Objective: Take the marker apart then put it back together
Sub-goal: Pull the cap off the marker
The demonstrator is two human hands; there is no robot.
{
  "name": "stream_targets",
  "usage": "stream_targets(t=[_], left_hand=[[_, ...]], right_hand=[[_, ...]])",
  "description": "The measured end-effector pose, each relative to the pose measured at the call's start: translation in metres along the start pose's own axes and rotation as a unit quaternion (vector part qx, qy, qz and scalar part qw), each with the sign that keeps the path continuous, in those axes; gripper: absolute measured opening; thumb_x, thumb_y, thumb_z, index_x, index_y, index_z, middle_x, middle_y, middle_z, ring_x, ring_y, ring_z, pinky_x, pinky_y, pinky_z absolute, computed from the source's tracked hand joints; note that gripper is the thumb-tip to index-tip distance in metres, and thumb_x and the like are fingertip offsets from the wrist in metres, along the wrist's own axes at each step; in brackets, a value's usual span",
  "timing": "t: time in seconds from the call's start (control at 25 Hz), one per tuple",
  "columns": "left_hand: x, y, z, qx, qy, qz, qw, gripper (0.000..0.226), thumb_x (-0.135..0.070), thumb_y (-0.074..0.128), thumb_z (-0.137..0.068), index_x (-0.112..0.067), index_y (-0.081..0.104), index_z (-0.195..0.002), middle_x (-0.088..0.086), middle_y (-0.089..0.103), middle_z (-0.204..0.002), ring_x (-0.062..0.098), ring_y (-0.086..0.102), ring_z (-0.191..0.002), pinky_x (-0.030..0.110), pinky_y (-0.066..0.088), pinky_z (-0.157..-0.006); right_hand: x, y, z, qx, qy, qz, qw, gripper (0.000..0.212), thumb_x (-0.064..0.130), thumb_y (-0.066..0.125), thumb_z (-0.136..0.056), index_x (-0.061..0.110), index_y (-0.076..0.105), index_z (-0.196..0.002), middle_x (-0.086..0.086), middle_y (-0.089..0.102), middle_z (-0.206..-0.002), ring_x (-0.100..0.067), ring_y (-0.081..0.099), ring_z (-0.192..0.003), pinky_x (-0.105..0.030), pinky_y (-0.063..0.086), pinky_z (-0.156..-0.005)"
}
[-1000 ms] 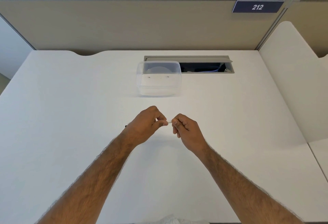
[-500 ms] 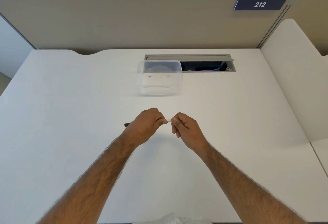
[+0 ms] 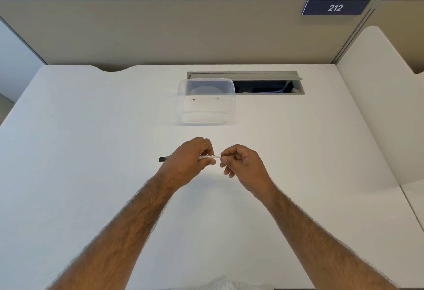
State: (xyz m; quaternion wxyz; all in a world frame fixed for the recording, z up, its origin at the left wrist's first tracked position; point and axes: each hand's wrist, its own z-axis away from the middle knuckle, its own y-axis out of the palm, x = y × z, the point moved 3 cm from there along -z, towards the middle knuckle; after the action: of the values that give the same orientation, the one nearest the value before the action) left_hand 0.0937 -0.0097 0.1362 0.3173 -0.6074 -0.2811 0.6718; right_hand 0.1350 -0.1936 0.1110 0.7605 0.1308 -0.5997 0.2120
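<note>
A slim marker [image 3: 210, 156] with a white printed barrel and a black cap end lies level between both hands, a little above the white desk [image 3: 91, 152]. My left hand [image 3: 190, 161] is wrapped around its middle, and the black end pokes out to the left of that fist. My right hand [image 3: 243, 163] pinches the barrel's right end between thumb and forefinger. Most of the marker is hidden inside my left hand.
A clear plastic container [image 3: 206, 101] stands on the desk beyond the hands. Behind it is an open cable slot [image 3: 263, 83] in the desk. A beige partition runs along the back, and a white divider [image 3: 385, 106] rises on the right.
The hands have drawn slightly apart, so more of the white barrel shows between them. More of the black end sticks out to the left of my left hand.
</note>
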Motion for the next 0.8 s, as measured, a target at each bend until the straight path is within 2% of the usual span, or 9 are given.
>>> stream_targets(t=[0.12, 0.28, 0.4, 0.56, 0.68, 0.8], left_hand=[[0.001, -0.001, 0.000, -0.001, -0.004, 0.014, 1.000, 0.015, -0.036, 0.073, -0.090, -0.030, 0.060, -0.086, -0.011, 0.058, -0.082, 0.007, 0.054, -0.077, 0.027, 0.042, -0.065], [-0.004, 0.002, 0.001, 0.015, 0.015, 0.000, 1.000, 0.021, -0.038, 0.060, -0.101, -0.020, 0.071, -0.097, -0.008, 0.060, -0.084, 0.013, 0.056, -0.080, 0.031, 0.045, -0.071], [-0.007, 0.000, 0.004, -0.004, 0.017, -0.029, 0.999, 0.019, -0.039, 0.058, -0.101, -0.023, 0.068, -0.096, -0.008, 0.060, -0.085, 0.014, 0.057, -0.082, 0.034, 0.048, -0.071], [-0.010, -0.002, 0.005, -0.001, 0.012, -0.025, 1.000, 0.020, -0.041, 0.059, -0.100, -0.023, 0.067, -0.096, -0.009, 0.061, -0.087, 0.012, 0.058, -0.083, 0.035, 0.050, -0.071], [-0.011, -0.005, 0.005, -0.005, 0.013, -0.024, 1.000, 0.019, -0.040, 0.060, -0.099, -0.023, 0.066, -0.094, -0.009, 0.060, -0.085, 0.011, 0.057, -0.081, 0.035, 0.049, -0.070], [-0.013, -0.005, 0.007, -0.015, 0.020, -0.052, 0.998, 0.017, -0.041, 0.058, -0.100, -0.026, 0.061, -0.092, -0.010, 0.057, -0.086, 0.010, 0.056, -0.076, 0.034, 0.047, -0.065]], right_hand=[[0.002, 0.000, -0.001, -0.012, -0.003, -0.035, 0.999, 0.007, -0.003, 0.066, -0.091, 0.001, 0.069, -0.096, -0.012, 0.075, -0.078, -0.025, 0.069, -0.065, -0.032, 0.056, -0.061], [0.005, -0.002, 0.000, -0.007, -0.004, -0.020, 1.000, 0.004, 0.002, 0.066, -0.093, 0.004, 0.069, -0.092, -0.016, 0.075, -0.079, -0.022, 0.069, -0.066, -0.030, 0.056, -0.062], [0.004, 0.000, 0.002, 0.001, -0.005, 0.000, 1.000, 0.005, 0.007, 0.064, -0.096, 0.007, 0.066, -0.092, -0.016, 0.075, -0.082, -0.020, 0.069, -0.067, -0.031, 0.055, -0.063], [0.005, 0.001, 0.002, -0.001, -0.017, -0.025, 1.000, 0.010, -0.001, 0.068, -0.091, 0.005, 0.068, -0.100, -0.016, 0.075, -0.083, -0.024, 0.070, -0.070, -0.032, 0.055, -0.065], [0.007, 0.000, 0.000, -0.004, -0.028, -0.031, 0.999, 0.007, -0.002, 0.068, -0.090, 0.002, 0.070, -0.095, -0.020, 0.075, -0.082, -0.024, 0.070, -0.068, -0.029, 0.054, -0.062], [0.009, 0.002, -0.002, -0.011, -0.031, -0.004, 0.999, 0.007, 0.000, 0.066, -0.092, 0.004, 0.071, -0.090, -0.012, 0.076, -0.078, -0.021, 0.070, -0.066, -0.027, 0.052, -0.058]])
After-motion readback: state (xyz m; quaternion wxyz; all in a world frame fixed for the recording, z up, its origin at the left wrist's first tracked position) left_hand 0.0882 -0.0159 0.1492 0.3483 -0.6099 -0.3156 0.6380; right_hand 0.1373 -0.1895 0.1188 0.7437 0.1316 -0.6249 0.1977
